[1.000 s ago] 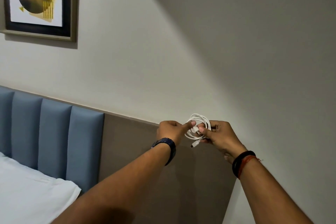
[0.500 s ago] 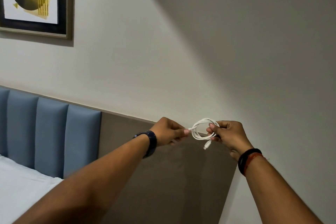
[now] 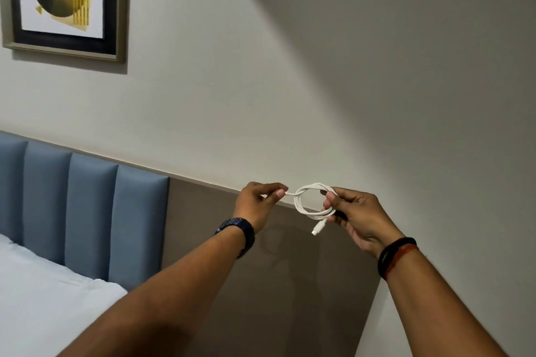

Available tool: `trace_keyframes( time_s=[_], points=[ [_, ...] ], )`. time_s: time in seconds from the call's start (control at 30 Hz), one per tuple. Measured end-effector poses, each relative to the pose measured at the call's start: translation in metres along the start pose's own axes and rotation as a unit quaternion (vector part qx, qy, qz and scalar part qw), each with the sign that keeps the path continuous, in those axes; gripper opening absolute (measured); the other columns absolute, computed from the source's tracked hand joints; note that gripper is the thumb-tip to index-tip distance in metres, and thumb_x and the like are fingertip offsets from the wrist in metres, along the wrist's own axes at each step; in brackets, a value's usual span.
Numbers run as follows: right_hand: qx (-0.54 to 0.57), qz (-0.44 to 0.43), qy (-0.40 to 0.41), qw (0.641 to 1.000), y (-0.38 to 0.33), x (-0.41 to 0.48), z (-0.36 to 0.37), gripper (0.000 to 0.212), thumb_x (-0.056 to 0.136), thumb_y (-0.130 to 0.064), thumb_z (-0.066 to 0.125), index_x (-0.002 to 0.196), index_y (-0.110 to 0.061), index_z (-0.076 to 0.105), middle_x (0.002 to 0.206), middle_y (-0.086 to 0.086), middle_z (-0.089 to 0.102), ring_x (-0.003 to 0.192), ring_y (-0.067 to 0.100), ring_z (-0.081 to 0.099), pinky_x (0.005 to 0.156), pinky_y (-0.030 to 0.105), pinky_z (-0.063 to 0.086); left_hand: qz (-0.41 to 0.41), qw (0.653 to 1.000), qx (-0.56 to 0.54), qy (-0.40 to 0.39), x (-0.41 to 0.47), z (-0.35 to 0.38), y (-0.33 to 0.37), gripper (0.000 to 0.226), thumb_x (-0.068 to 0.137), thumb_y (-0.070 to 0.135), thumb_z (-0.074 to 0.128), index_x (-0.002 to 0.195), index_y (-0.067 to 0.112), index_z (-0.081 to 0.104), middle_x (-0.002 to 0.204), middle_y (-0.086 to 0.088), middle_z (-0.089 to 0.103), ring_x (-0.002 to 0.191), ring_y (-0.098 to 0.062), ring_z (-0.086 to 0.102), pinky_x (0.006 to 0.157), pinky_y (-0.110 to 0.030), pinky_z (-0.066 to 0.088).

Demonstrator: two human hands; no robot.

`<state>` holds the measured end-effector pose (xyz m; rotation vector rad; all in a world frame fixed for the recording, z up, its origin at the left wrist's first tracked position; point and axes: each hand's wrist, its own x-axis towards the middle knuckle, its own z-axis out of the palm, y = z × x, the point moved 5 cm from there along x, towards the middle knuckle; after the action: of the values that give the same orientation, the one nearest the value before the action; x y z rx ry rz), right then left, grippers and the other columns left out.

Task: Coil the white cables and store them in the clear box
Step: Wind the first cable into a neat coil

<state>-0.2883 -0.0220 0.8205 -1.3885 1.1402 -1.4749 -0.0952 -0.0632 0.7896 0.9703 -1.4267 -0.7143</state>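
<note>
A pale, smooth wall (image 3: 261, 81) fills most of the view, half of it in slanting shadow. Below it runs a flat brown panel (image 3: 261, 284), joined on the left by a blue headboard (image 3: 87, 211) of upright padded strips, with white bedding (image 3: 43, 298) at its foot. A framed picture (image 3: 66, 3) with a dark round shape and gold marks hangs at the upper left. Both bare forearms reach up from below. The left hand (image 3: 258, 206), a dark watch (image 3: 237, 230) on its wrist, pinches one end of the cable between thumb and forefinger. The right hand (image 3: 356, 214), with black and red bands (image 3: 396, 255) at the wrist, has its fingers curled around the right side of the coil. The white cable (image 3: 304, 209) hangs in the air between the two hands, in front of the panel's top edge, wound into a small round loop of several turns. Its free strand runs level to the left. Its plug (image 3: 317, 227) dangles below the loop, pointing down and slightly left. Nothing stands between the hands.
</note>
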Motion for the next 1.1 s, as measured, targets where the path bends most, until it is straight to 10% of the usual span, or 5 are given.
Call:
trace_keyframes(
  time_s=[0.3, 0.63, 0.8, 1.1],
  points=[
    [0.049, 0.003, -0.003, 0.999, -0.001, -0.005, 0.005, 0.015, 0.089, -0.005, 0.058, 0.098, -0.001, 0.069, 0.063, 0.004, 0.063, 0.059, 0.011, 0.059, 0.052, 0.019, 0.05, -0.077, 0.974, -0.194, 0.083, -0.006, 0.02, -0.002, 0.014, 0.076, 0.008, 0.074, 0.076, 0.023, 0.074, 0.081, -0.004, 0.075, 0.077, -0.018, 0.071, 0.083, -0.039, 0.057],
    [0.02, -0.03, 0.085, 0.996, -0.005, -0.003, 0.009, 0.011, 0.087, -0.007, 0.063, 0.084, -0.013, 0.071, 0.069, 0.008, 0.067, 0.062, 0.015, 0.061, 0.059, 0.025, 0.053, -0.056, 0.978, -0.106, 0.169, -0.015, 0.036, 0.025, 0.021, 0.091, 0.02, 0.053, 0.097, 0.015, 0.072, 0.098, -0.005, 0.074, 0.09, -0.017, 0.065, 0.083, -0.031, 0.053],
    [-0.047, -0.049, 0.1, 0.993, -0.002, -0.002, 0.006, 0.011, 0.088, -0.009, 0.063, 0.085, -0.012, 0.072, 0.066, 0.003, 0.07, 0.061, 0.013, 0.065, 0.052, 0.021, 0.052, -0.049, 0.99, -0.085, 0.104, -0.016, 0.04, 0.026, 0.025, 0.08, 0.042, 0.066, 0.061, 0.026, 0.068, 0.055, 0.013, 0.068, 0.06, 0.002, 0.065, 0.054, -0.014, 0.046],
    [-0.085, -0.031, 0.136, 0.987, 0.004, -0.004, 0.006, 0.006, 0.078, -0.003, 0.072, 0.082, -0.007, 0.072, 0.078, 0.013, 0.073, 0.064, 0.022, 0.066, 0.072, 0.035, 0.059, -0.125, 0.969, -0.195, 0.087, -0.017, 0.042, 0.02, 0.013, 0.082, 0.023, 0.07, 0.082, 0.01, 0.074, 0.077, -0.008, 0.075, 0.075, -0.022, 0.071, 0.078, -0.034, 0.057]
  ],
)
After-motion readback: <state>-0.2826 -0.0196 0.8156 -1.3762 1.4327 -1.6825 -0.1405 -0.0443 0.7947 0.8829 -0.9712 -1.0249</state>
